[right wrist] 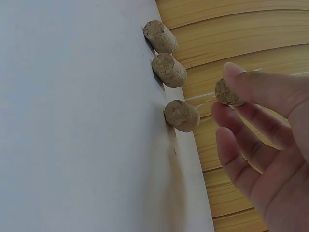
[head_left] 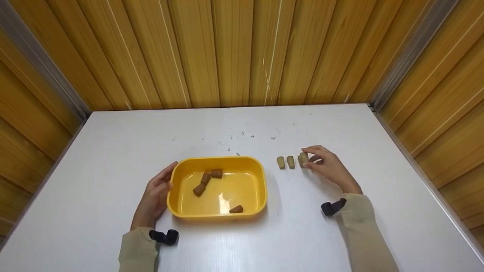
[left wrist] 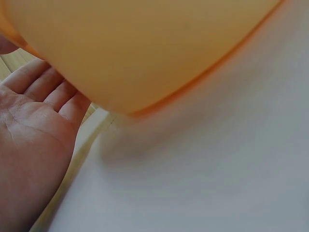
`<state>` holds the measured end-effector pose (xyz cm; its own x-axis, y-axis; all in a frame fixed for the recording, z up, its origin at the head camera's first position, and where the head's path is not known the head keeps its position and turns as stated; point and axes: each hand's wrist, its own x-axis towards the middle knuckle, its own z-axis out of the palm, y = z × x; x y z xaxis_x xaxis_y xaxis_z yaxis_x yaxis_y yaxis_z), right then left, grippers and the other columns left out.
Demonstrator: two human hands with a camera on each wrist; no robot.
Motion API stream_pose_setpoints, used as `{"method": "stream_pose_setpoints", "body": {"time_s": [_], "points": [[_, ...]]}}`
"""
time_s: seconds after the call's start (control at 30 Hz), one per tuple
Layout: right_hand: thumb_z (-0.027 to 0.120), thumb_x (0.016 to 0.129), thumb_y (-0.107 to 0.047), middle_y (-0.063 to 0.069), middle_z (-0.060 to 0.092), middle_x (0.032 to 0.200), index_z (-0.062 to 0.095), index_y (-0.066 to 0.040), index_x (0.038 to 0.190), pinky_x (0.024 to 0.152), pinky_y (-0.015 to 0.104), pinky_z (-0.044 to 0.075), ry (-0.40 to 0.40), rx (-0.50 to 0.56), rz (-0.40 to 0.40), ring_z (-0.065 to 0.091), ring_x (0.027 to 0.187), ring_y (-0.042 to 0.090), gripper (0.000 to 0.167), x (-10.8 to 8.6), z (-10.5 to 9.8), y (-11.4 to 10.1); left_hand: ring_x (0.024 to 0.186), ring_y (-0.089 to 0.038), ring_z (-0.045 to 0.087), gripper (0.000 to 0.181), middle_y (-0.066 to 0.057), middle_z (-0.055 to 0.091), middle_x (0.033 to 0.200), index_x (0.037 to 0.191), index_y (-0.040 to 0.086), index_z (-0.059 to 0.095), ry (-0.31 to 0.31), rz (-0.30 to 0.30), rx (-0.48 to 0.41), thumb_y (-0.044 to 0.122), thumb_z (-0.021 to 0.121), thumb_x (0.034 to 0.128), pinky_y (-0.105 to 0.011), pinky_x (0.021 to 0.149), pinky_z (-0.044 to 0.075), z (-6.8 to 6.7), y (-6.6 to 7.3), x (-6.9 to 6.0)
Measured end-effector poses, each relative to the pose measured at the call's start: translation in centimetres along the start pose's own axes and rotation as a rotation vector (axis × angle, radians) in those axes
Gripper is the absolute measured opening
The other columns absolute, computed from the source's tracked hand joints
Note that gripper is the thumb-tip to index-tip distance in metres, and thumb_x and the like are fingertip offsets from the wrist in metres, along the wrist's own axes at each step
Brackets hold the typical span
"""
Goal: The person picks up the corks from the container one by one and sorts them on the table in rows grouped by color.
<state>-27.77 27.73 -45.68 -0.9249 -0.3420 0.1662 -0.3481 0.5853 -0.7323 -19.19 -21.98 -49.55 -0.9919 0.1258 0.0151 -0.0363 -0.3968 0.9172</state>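
Note:
My right hand [head_left: 331,169] pinches a light cork [right wrist: 224,93] between thumb and fingers, held just off the white table. Beside it stand three more light corks [right wrist: 169,70] in a row, the nearest partly hidden behind the held one in the head view. At the left side of a yellow plastic box [head_left: 216,217], my left hand [head_left: 153,195] rests with fairly straight fingers along the outer wall and the thumb at the rim. Several brown corks [head_left: 199,189] lie inside the box, and one of them [head_left: 236,209] sits apart near the front wall.
The white table [head_left: 242,245] ends at yellow wood-look panels [head_left: 234,53] behind and on both sides. Small dark marks [head_left: 242,134] dot the tabletop beyond the box. Black wrist cameras [head_left: 333,207] stick out from both sleeves.

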Motion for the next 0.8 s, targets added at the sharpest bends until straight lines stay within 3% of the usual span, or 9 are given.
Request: {"method": "stream_pose_setpoints", "body": {"time_s": [0.23,0.53,0.8], "points": [[0.066,0.087,-0.005,0.016,0.053,0.133,0.055,-0.002,0.133,0.079,0.013,0.051,0.003,-0.033,0.053,0.061,0.1,0.027,0.048,-0.2,-0.3,1.2,0.133,-0.008,0.046,0.067,0.006,0.05,0.142,0.149,0.001,0.031,0.004,-0.006,-0.003,-0.011,0.036,0.0833,-0.023,0.109,0.038,-0.1,-0.1,0.0],[0.063,0.089,-0.004,0.014,0.05,0.138,0.053,-0.006,0.136,0.09,0.036,0.052,-0.014,-0.049,0.181,0.06,0.106,0.031,0.048,-0.5,-0.6,2.1,0.131,-0.009,0.048,0.067,0.006,0.053,0.139,0.148,0.001,0.032,0.027,0.002,0.009,-0.013,0.038,0.0826,-0.025,0.109,0.039,0.1,0.0,0.0],[0.062,0.09,-0.007,0.018,0.05,0.137,0.051,-0.004,0.137,0.094,0.046,0.051,-0.045,-0.068,0.21,0.059,0.11,0.036,0.048,-0.7,-0.8,2.3,0.131,-0.007,0.048,0.06,0.006,0.052,0.14,0.148,0.002,0.034,0.039,0.002,0.031,-0.009,0.037,0.0883,-0.023,0.109,0.039,0.2,0.0,0.1]]}}
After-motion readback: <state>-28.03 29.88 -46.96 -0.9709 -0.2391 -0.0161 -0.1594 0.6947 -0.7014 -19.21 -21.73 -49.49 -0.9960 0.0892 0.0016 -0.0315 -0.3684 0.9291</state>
